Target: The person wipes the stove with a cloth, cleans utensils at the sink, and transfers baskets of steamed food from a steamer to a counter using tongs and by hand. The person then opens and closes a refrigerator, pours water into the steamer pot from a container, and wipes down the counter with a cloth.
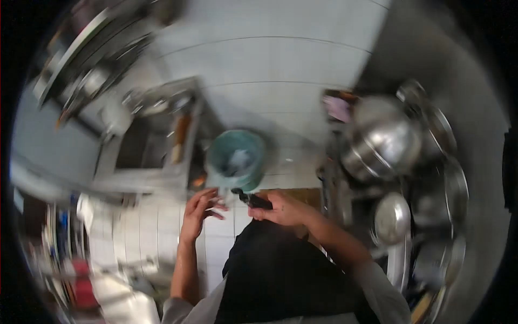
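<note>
My right hand (278,208) is closed round a black handle-like object (258,201), whose dark tip points up and to the left. What the object is cannot be made out. To its left, my left hand (205,204) is raised with its fingers apart and nothing in them. Just beyond both hands, a round teal bucket (236,159) stands on the tiled floor, with something whitish and blurred inside it. Below my hands a black apron (286,270) covers my front.
A metal sink (143,148) with a brown-handled item on its edge stands at the left. Large metal pots (383,137) and a round lid (392,218) crowd the right side. Shelves with pans (94,81) are at the upper left. Colourful items (81,281) lie lower left.
</note>
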Available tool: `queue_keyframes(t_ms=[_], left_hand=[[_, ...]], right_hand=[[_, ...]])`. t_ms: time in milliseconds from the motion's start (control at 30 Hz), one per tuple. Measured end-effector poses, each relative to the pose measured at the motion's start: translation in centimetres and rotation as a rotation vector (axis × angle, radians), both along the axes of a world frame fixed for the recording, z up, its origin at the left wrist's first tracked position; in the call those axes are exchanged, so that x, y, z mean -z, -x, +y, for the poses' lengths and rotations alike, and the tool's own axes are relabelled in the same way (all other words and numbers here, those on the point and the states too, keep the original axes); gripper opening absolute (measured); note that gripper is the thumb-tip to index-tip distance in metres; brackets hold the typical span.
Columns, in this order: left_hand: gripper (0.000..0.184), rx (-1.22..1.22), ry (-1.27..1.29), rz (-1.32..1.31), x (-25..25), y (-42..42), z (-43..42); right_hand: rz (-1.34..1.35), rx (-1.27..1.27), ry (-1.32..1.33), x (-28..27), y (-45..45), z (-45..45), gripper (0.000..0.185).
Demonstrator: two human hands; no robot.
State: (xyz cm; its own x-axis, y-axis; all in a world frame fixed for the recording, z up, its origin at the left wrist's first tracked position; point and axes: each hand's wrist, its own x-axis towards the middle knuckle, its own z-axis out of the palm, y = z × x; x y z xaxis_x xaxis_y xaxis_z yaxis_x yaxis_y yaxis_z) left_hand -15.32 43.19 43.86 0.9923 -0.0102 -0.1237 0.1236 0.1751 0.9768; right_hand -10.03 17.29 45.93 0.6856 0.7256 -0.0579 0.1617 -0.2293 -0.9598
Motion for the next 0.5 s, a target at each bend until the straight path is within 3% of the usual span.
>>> queue_keyframes(t_ms=[33,67,100,133,167,233,400,467,500], left_hand=[[0.036,0.005,-0.144,0.078,6.4,-1.3,1.7],[0.035,0.139,-0.697,-0.065,18.6,-1.4,5.5],[0.036,0.311,-1.497,0.04,25.0,1.3,4.7],[0.036,0.603,-1.667,0.19,29.1,3.1,5.1],[0.035,0.805,-1.525,0.354,32.2,3.6,5.9],[0.035,0.97,-1.301,0.537,34.6,2.1,6.4],[0.034,1.215,-1.306,0.478,34.1,-10.9,4.2],[0.034,1.33,-1.345,0.407,33.1,-17.8,2.4],[0.034,1.398,-1.367,0.359,31.1,-21.4,0.6]], right_hand=[[0.028,0.201,-0.077,-0.2,0.4,-2.2,0.031],[0.133,0.356,-0.136,-0.6,0.7,-4.4,0.03],[0.171,0.519,-0.251,0.1,1.0,-6.9,0.025],[0.182,0.676,-0.397,-0.9,1.8,-9.3,0.022],[0.169,0.808,-0.526,-0.7,2.6,-11.4,0.019],[0.122,1.0,-0.673,-0.7,4.0,-14.4,0.017],[0.072,1.454,-0.653,-0.7,7.9,-19.0,0.012],[0.116,1.706,-0.788,-0.6,9.0,-19.7,0.013],[0.092,1.686,-0.825,0.6,9.7,-20.9,0.015]])
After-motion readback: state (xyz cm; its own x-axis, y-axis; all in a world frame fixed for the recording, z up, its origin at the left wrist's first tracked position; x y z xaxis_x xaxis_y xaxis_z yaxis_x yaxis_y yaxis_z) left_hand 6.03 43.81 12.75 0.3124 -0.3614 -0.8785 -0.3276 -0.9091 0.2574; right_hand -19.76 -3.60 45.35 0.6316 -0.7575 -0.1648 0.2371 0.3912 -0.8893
